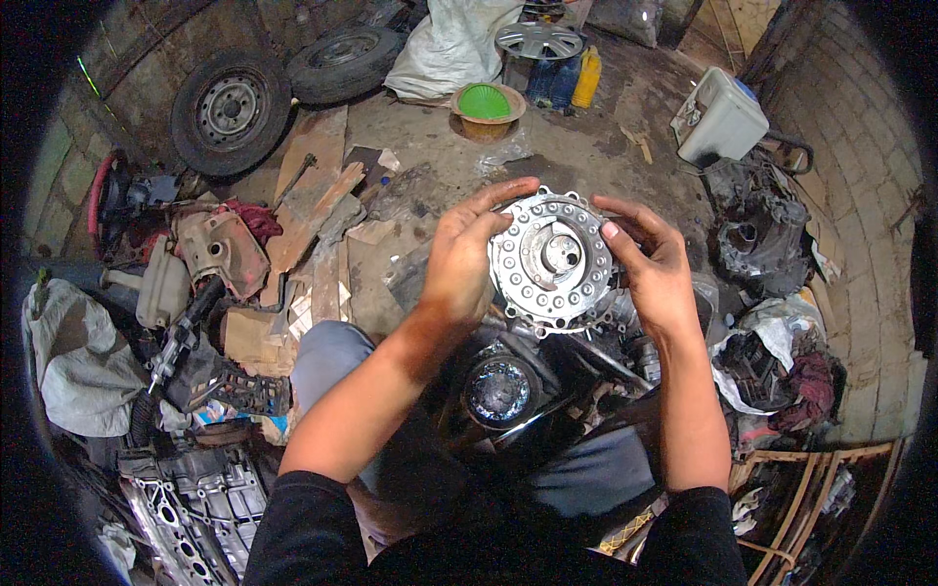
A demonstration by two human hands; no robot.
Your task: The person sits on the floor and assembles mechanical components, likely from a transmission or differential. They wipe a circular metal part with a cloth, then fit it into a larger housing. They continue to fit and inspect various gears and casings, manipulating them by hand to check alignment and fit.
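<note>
Gripped at opposite edges between bare left hand [467, 252] and bare right hand [653, 252], thumbs at its rim: round silver metal plate with scalloped edge and ring of studs [559, 256], raised over the lap; underside and some right fingers hidden. Between the knees, black glossy round-topped part [501, 391], hard to make out. At lower left, silver cast-metal block [200, 508], cut off by dark picture border. Ahead, open grey-brown floor [586, 146], edged by black tyre on grey wheel [191, 119], tan basin with green inside [487, 126] and, rightward, blackened metal housing [757, 234].

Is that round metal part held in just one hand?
No, the left hand and right hand hold the metal part at opposite edges.
</note>
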